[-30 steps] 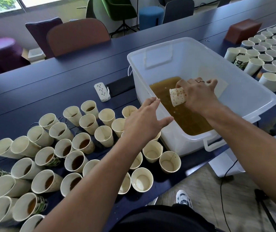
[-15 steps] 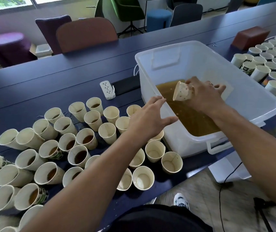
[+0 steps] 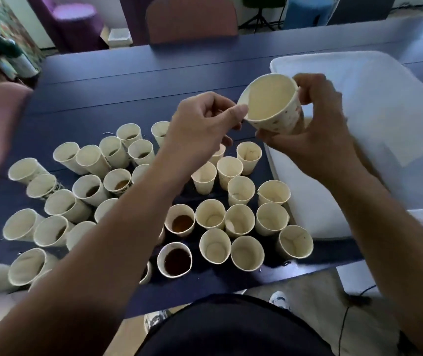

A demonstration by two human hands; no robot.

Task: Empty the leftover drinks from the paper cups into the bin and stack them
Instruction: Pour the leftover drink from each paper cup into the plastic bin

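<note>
**Figure: Emptied paper cup held between both hands above the cup field**

A single paper cup (image 3: 273, 105) is shown raised above the table (image 3: 128, 80), its mouth tilted toward the camera and its interior pale and apparently dry. The right hand (image 3: 315, 124) is curled round the cup's wall and base from the far and lower side. The left hand (image 3: 202, 127) is loosely closed, and its thumb tip is seen touching or pinching the near rim; which of the two cannot be told. Just to the right of the right hand lies the white bin (image 3: 374, 119), its contents washed out by glare.

Below both hands, a crowd of standing cups (image 3: 241, 191) is spread; those under the right wrist appear empty, while two cups with dark liquid (image 3: 177, 260) are seen beneath the left forearm, and more with brown residue lie further left.

The held cup is judged light, thin-walled and easily crushed, so a gentle encircling hold at mid-wall is indicated, not pressure at the rim, which is already seen slightly out of round. Filled cups are judged heavier and liable to spill if squeezed; they are best taken low on the wall and kept upright until over the bin. A wet wall may be slippery or softened.
</note>
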